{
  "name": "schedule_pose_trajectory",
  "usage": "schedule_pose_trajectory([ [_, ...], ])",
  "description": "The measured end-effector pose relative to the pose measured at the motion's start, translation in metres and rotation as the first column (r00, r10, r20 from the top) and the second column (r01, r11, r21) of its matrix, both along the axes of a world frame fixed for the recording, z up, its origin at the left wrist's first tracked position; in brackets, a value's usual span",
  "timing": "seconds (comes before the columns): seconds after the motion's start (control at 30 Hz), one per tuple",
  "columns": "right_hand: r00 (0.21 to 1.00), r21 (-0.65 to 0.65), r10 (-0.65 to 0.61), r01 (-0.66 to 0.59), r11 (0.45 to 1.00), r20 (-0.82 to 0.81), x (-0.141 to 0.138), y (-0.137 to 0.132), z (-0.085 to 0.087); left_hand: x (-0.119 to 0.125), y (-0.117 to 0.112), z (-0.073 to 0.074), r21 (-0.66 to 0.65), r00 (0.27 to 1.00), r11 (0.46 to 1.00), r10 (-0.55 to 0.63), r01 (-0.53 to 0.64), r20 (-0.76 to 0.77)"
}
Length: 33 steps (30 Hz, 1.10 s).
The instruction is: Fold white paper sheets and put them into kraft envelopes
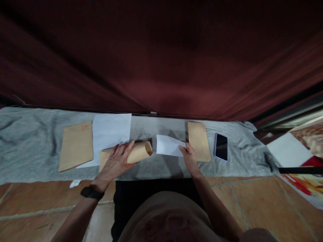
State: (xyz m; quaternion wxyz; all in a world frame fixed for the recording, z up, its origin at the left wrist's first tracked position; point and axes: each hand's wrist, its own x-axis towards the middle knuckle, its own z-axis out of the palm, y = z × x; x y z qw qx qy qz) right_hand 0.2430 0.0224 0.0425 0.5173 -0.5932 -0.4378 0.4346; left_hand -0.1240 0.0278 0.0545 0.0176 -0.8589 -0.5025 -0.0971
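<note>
My left hand (117, 162) lies on a brown envelope (138, 152) on the grey cloth (30, 144), fingers curled around it so its open mouth bulges towards the right. My right hand (188, 157) pinches the near right corner of a folded white paper (168, 145), whose left edge sits just beside the envelope's mouth. A black watch is on my left wrist.
A brown envelope (76, 145) and a white sheet (111, 131) lie at the left, another brown envelope (199, 140) and a phone (221, 147) at the right. A dark red curtain (161, 57) hangs behind. Tiled floor lies in front, with printed papers (302, 158) at far right.
</note>
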Motion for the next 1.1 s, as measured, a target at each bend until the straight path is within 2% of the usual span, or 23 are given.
schedule_pose_trajectory([
  [0.23, 0.992, -0.070, -0.017, 0.009, 0.998, -0.125, -0.025, -0.007, -0.007, 0.002, -0.001, 0.002, -0.023, 0.999, 1.000, 0.011, -0.010, 0.037],
  [0.43, 0.984, -0.057, 0.167, -0.164, 0.985, 0.062, -0.027, -0.006, -0.011, 0.001, -0.001, -0.001, -0.037, 0.999, 0.999, 0.010, -0.009, 0.046],
  [0.53, 0.974, -0.057, 0.195, -0.190, 0.980, 0.118, -0.022, -0.001, -0.012, 0.001, -0.002, -0.002, -0.026, 1.000, 1.000, 0.000, 0.001, 0.025],
  [0.67, 0.960, -0.058, 0.252, -0.247, 0.967, 0.122, -0.012, 0.010, -0.006, 0.000, -0.003, -0.003, -0.008, 1.000, 1.000, -0.017, 0.017, -0.007],
  [0.87, 0.953, -0.131, 0.297, -0.287, 0.949, 0.062, -0.003, 0.031, 0.010, 0.001, -0.003, -0.002, 0.018, 0.999, 0.999, -0.037, 0.037, -0.018],
  [1.0, 0.924, -0.258, 0.382, -0.377, 0.890, -0.033, -0.004, 0.032, 0.011, 0.001, -0.003, -0.003, 0.025, 0.999, 0.999, -0.039, 0.040, -0.019],
  [1.1, 0.880, -0.351, 0.473, -0.426, 0.834, 0.055, -0.004, 0.030, 0.009, 0.000, -0.002, -0.005, 0.031, 0.999, 0.999, -0.044, 0.045, -0.022],
])
